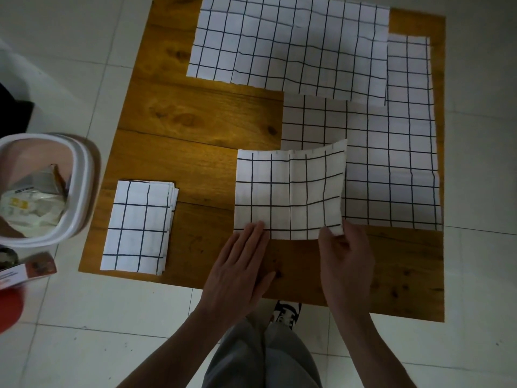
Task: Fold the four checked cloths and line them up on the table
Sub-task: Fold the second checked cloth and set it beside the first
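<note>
Both hands forward: left hand (240, 264) flat, palm down; right hand (345, 259) pinching, fingers curled.

Bare worktop (195, 152) lies open between the folded cloth (138, 226) at near left and the half-folded cloth (289, 194); spread cloths (391, 163) cover the far and right side.

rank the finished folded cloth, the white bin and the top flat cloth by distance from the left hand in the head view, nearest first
From the left hand:
1. finished folded cloth, on the table's near left corner
2. white bin, on the floor beyond the left edge
3. top flat cloth, at the far side
</note>
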`<state>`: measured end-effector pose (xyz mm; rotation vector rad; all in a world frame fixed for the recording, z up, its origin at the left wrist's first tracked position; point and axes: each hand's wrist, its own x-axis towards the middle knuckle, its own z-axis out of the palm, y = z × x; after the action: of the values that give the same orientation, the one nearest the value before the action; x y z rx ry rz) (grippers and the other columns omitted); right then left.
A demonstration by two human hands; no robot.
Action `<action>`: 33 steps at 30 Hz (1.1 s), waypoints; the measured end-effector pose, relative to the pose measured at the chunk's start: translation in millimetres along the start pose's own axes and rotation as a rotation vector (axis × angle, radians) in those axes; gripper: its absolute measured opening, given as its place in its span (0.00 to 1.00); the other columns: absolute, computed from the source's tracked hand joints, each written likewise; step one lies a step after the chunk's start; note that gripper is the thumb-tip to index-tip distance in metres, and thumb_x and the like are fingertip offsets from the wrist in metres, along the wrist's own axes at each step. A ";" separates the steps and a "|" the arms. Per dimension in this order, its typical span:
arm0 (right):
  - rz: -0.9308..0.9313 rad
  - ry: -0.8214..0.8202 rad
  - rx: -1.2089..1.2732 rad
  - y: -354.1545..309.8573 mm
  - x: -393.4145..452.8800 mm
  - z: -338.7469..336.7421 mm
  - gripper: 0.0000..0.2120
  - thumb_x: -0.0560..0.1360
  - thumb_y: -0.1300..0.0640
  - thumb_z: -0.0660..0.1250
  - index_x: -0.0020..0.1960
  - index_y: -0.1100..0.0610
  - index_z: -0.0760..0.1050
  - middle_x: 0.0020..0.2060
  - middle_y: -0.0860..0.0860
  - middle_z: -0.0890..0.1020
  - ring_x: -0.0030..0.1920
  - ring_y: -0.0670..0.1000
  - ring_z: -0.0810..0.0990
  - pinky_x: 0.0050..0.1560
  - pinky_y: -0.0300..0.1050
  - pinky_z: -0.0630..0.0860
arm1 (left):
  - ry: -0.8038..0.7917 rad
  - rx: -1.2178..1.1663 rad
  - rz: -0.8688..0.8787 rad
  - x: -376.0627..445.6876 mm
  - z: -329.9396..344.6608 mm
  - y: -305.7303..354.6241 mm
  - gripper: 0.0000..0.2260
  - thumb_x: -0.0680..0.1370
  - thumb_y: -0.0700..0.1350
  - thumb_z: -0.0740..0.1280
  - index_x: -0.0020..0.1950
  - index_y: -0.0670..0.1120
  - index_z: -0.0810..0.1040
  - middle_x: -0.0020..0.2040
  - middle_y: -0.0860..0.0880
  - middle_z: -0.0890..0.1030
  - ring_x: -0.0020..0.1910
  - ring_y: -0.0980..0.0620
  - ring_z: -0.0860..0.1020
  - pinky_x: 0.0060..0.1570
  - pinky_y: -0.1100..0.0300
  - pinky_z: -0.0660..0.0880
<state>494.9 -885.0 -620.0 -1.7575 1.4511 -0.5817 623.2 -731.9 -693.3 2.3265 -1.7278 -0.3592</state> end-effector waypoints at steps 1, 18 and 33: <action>-0.022 0.005 0.012 -2.4 -1.9 2.2 0.03 0.81 0.57 0.68 0.54 0.55 0.78 0.46 0.49 0.78 0.41 0.47 0.78 0.39 0.39 0.73 | 0.011 -0.003 0.001 0.2 -0.6 -0.3 0.31 0.87 0.61 0.52 0.83 0.43 0.62 0.84 0.43 0.60 0.84 0.45 0.57 0.81 0.46 0.57; -0.240 -0.347 -0.130 -19.5 -20.1 62.4 0.22 0.86 0.45 0.54 0.78 0.49 0.67 0.77 0.43 0.68 0.80 0.41 0.59 0.80 0.43 0.60 | 0.142 -0.183 -0.060 3.3 -13.1 -14.2 0.29 0.86 0.61 0.56 0.79 0.43 0.64 0.76 0.43 0.73 0.77 0.44 0.69 0.77 0.42 0.66; -0.500 -0.544 -0.500 -5.6 -14.2 75.8 0.24 0.86 0.46 0.50 0.79 0.53 0.66 0.78 0.50 0.68 0.80 0.48 0.59 0.80 0.48 0.54 | 0.247 -0.087 -0.254 -3.7 -13.3 -26.6 0.30 0.82 0.59 0.63 0.78 0.42 0.67 0.70 0.40 0.73 0.71 0.42 0.69 0.71 0.43 0.69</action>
<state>551.9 -850.5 -659.3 -2.4543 0.8097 0.0551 650.5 -720.4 -688.9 2.4131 -1.2847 -0.1744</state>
